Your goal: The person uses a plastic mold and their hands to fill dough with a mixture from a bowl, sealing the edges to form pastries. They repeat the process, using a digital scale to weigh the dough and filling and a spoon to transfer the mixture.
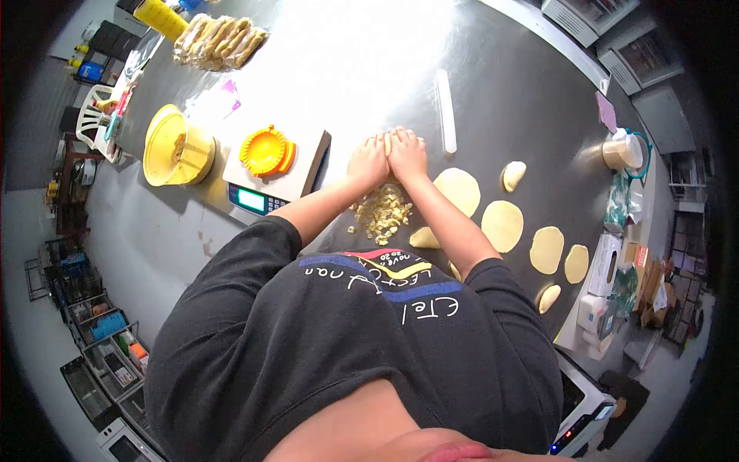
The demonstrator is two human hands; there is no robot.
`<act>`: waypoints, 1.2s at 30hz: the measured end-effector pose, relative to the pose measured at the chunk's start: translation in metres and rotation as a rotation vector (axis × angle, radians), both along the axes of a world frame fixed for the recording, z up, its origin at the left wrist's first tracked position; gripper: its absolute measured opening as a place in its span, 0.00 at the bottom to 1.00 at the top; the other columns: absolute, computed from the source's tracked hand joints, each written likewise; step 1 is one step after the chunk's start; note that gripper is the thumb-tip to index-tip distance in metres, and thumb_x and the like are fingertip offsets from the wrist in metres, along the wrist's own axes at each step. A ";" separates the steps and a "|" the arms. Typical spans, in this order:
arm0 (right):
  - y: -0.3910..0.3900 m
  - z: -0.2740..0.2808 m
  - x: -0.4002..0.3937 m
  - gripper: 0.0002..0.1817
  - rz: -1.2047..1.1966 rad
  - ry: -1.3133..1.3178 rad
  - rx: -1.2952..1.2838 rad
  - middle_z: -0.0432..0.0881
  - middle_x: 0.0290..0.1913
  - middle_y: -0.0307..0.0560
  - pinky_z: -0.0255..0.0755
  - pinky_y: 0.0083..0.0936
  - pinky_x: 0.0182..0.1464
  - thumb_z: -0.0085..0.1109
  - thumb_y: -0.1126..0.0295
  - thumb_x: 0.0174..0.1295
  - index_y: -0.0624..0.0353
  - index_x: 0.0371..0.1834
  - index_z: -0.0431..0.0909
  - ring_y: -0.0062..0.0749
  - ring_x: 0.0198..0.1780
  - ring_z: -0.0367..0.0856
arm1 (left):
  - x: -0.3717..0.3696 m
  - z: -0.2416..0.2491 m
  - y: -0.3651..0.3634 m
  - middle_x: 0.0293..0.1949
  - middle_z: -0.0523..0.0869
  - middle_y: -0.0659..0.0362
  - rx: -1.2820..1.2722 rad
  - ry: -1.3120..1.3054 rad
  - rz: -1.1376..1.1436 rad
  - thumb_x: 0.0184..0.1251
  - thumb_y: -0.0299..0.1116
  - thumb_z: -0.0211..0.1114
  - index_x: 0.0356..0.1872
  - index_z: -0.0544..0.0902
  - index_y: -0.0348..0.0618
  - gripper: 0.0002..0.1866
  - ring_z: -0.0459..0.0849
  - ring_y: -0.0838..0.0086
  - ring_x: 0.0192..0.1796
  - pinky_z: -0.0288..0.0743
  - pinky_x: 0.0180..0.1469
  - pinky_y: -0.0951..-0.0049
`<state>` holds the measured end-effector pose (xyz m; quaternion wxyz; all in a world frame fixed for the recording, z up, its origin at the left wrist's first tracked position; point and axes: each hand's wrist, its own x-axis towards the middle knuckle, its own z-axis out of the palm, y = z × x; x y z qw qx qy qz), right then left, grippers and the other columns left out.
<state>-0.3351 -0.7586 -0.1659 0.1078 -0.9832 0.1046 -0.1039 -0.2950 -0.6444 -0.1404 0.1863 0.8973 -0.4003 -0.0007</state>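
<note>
My left hand (369, 162) and my right hand (407, 155) meet side by side over the dark worktop, fingers curled and pressed close together. Whatever lies under or between the fingertips is hidden. Just below them is a loose heap of pale yellow chopped pieces (382, 215). Flat round dough discs (503, 225) lie to the right of my right forearm, one (457, 192) partly behind it. A folded dough piece (513, 176) rests beyond the discs, and another (549, 299) sits near the right edge.
Left of my hands, an orange dumpling mould (264, 152) rests on a digital scale (295, 181). Beside it stands a yellow bowl (158, 146). A white bar (445, 112) lies ahead. Wrapped goods (219, 42) are at the far left, a lidded jar (622, 152) at the right edge.
</note>
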 end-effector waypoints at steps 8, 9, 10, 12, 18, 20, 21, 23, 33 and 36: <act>-0.015 0.009 0.017 0.09 0.008 0.021 0.081 0.77 0.44 0.43 0.68 0.38 0.51 0.49 0.68 0.57 0.50 0.40 0.77 0.40 0.49 0.74 | 0.033 -0.018 -0.011 0.48 0.81 0.46 -0.018 0.408 0.257 0.52 0.34 0.60 0.51 0.76 0.39 0.23 0.81 0.55 0.49 0.73 0.53 0.61; -0.018 0.011 0.018 0.08 0.047 0.009 0.104 0.78 0.41 0.44 0.69 0.39 0.50 0.50 0.68 0.56 0.51 0.36 0.77 0.41 0.47 0.75 | 0.036 -0.017 -0.011 0.46 0.83 0.48 -0.024 0.470 0.268 0.52 0.34 0.59 0.50 0.78 0.42 0.21 0.81 0.56 0.49 0.73 0.53 0.62; -0.021 0.012 0.019 0.06 0.088 -0.003 0.126 0.79 0.39 0.45 0.69 0.39 0.49 0.51 0.68 0.55 0.51 0.33 0.78 0.42 0.45 0.77 | 0.041 -0.015 -0.010 0.42 0.84 0.49 0.006 0.476 0.225 0.52 0.35 0.60 0.48 0.79 0.43 0.19 0.82 0.57 0.48 0.73 0.52 0.63; -0.023 0.013 0.021 0.06 0.097 -0.005 0.153 0.79 0.38 0.45 0.70 0.40 0.49 0.51 0.68 0.55 0.51 0.33 0.78 0.41 0.45 0.77 | 0.046 -0.009 -0.011 0.42 0.84 0.49 0.055 0.516 0.220 0.52 0.35 0.60 0.47 0.80 0.43 0.19 0.82 0.58 0.47 0.74 0.51 0.63; -0.025 0.011 0.027 0.06 0.056 0.056 0.151 0.80 0.37 0.46 0.71 0.38 0.48 0.54 0.67 0.54 0.50 0.31 0.81 0.42 0.46 0.77 | 0.051 -0.014 -0.007 0.39 0.85 0.50 -0.001 0.505 0.178 0.54 0.35 0.60 0.44 0.81 0.41 0.16 0.84 0.61 0.42 0.76 0.47 0.64; -0.025 0.014 0.027 0.06 0.050 0.098 0.125 0.81 0.37 0.46 0.71 0.38 0.48 0.55 0.66 0.54 0.50 0.32 0.82 0.42 0.46 0.78 | 0.050 -0.019 -0.005 0.37 0.86 0.50 -0.075 0.481 0.190 0.55 0.35 0.60 0.43 0.82 0.40 0.15 0.85 0.61 0.41 0.76 0.46 0.65; -0.024 0.015 0.027 0.05 0.046 0.099 0.138 0.80 0.37 0.44 0.70 0.38 0.48 0.56 0.67 0.53 0.50 0.31 0.81 0.42 0.45 0.77 | 0.047 -0.015 -0.003 0.36 0.86 0.50 -0.055 0.434 0.203 0.56 0.35 0.60 0.41 0.83 0.40 0.14 0.85 0.60 0.40 0.76 0.45 0.65; -0.024 0.017 0.026 0.04 0.043 0.100 0.151 0.80 0.36 0.43 0.70 0.39 0.47 0.56 0.67 0.52 0.50 0.30 0.80 0.42 0.44 0.76 | 0.043 -0.009 -0.001 0.35 0.86 0.49 -0.034 0.387 0.216 0.57 0.35 0.60 0.39 0.84 0.40 0.13 0.85 0.60 0.39 0.76 0.45 0.65; -0.020 0.013 0.026 0.03 0.077 0.014 0.153 0.81 0.35 0.40 0.69 0.38 0.48 0.59 0.65 0.50 0.48 0.26 0.81 0.38 0.45 0.77 | 0.042 -0.008 0.003 0.36 0.86 0.50 -0.114 0.448 0.236 0.58 0.40 0.62 0.39 0.85 0.44 0.13 0.85 0.62 0.40 0.76 0.46 0.67; -0.020 0.013 0.025 0.05 0.066 0.045 0.157 0.81 0.36 0.40 0.69 0.38 0.50 0.61 0.64 0.49 0.48 0.28 0.82 0.37 0.46 0.77 | 0.040 -0.008 0.006 0.36 0.86 0.51 -0.144 0.491 0.200 0.58 0.40 0.62 0.39 0.85 0.44 0.13 0.85 0.62 0.40 0.76 0.46 0.67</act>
